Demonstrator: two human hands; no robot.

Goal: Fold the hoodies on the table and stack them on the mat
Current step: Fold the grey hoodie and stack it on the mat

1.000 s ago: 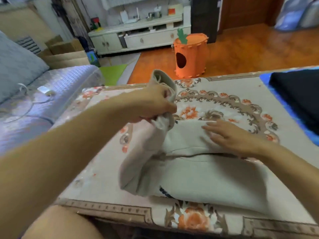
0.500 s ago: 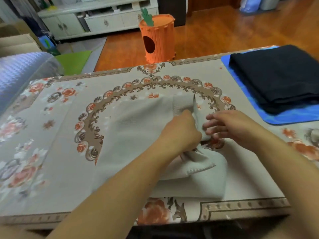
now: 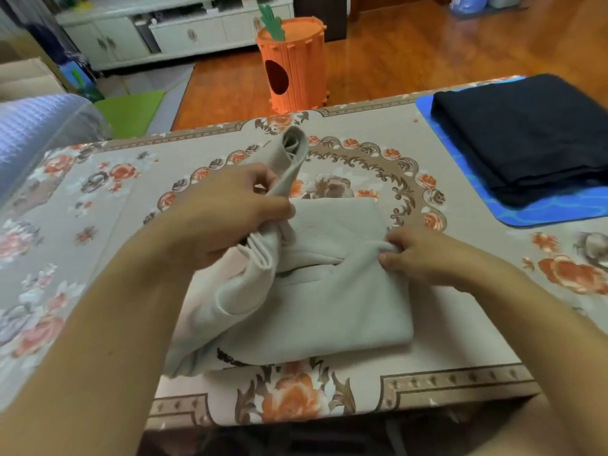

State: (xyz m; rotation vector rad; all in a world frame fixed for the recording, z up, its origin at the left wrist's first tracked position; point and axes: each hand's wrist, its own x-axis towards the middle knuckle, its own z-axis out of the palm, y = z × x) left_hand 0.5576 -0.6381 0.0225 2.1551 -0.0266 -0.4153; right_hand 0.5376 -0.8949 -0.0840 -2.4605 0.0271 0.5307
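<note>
Your pale grey knitted hoodie (image 3: 329, 291) lay partly folded at the near middle of the floral-patterned tablecloth (image 3: 444, 350), its body a rough rectangle with a loose bulge of cloth at seven o'clock and a dark printed mark near the front hem. Your left hand (image 3: 223, 218) had its fingers curled round a gathered sleeve, whose ribbed cuff stood up toward twelve o'clock. Your right hand (image 3: 424, 255), at three o'clock of the hoodie, pinched the right edge of the folded body between thumb and bent fingers. At two o'clock, well apart, a folded black garment (image 3: 526, 133) rested on the blue mat (image 3: 533, 209).
</note>
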